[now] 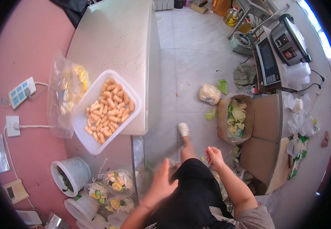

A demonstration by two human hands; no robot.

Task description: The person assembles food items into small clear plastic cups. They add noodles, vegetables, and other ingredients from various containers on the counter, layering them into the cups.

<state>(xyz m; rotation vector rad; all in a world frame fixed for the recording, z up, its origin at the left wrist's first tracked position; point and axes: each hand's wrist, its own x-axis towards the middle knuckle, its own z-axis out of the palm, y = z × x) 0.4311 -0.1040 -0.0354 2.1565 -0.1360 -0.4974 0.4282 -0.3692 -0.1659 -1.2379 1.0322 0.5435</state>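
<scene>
Your left hand (161,186) is spread, its fingers straight and close together, the thumb well out, with nothing seen in its grasp; your right hand (215,158) has its fingers curled in toward the thumb, and I cannot tell whether they pinch something small. Just ahead and right of your right fingers stands the carton (220,124), filled with pale green leaves (236,116); ahead and left of your left fingers, the tub (85,134) sits on the counter (116,34), heaped with short brown sausages (110,108); left of those same fingers, a bucket (81,171) holds something dark green, and nearer, clear bags (118,181) hold yellow, white and green food. The carton's long axis runs ahead, away from your right fingers, its open top facing up; the tub's runs slantwise, near left to far right; its sausages point several ways.
</scene>
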